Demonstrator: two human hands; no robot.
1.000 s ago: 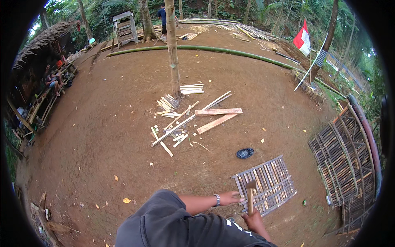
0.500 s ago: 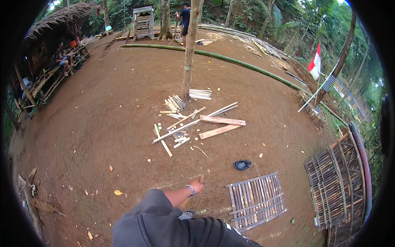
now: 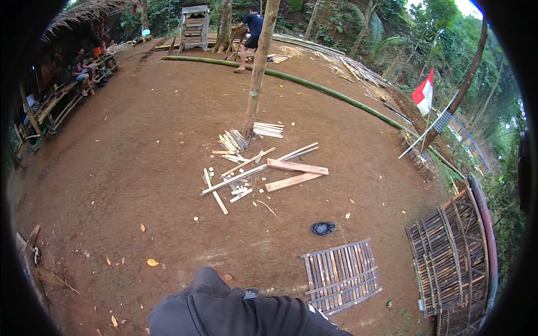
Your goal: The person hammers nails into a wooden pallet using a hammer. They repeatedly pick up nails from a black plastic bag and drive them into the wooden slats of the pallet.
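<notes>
Neither of my hands shows in the head view. Only my dark grey sleeve and upper body [image 3: 224,308] fill the lower edge. Just to the right of it a small bamboo slat panel [image 3: 341,274] lies flat on the bare earth. A small black object [image 3: 323,228] rests on the ground beyond the panel. Farther off, a scatter of wooden planks and split bamboo strips [image 3: 252,168] lies at the foot of a thin tree trunk [image 3: 258,67].
Larger woven bamboo panels [image 3: 454,252] lie at the right. A long green bamboo pole [image 3: 291,78] crosses the yard at the back. One person [image 3: 249,33] bends over there; others sit under a thatched shelter [image 3: 81,67] at the left. A red and white flag [image 3: 424,92] stands on the right.
One second ago my hands were at the slat panel, the right one on a tool handle. Half a second ago only my left hand showed. Now both are out of view.
</notes>
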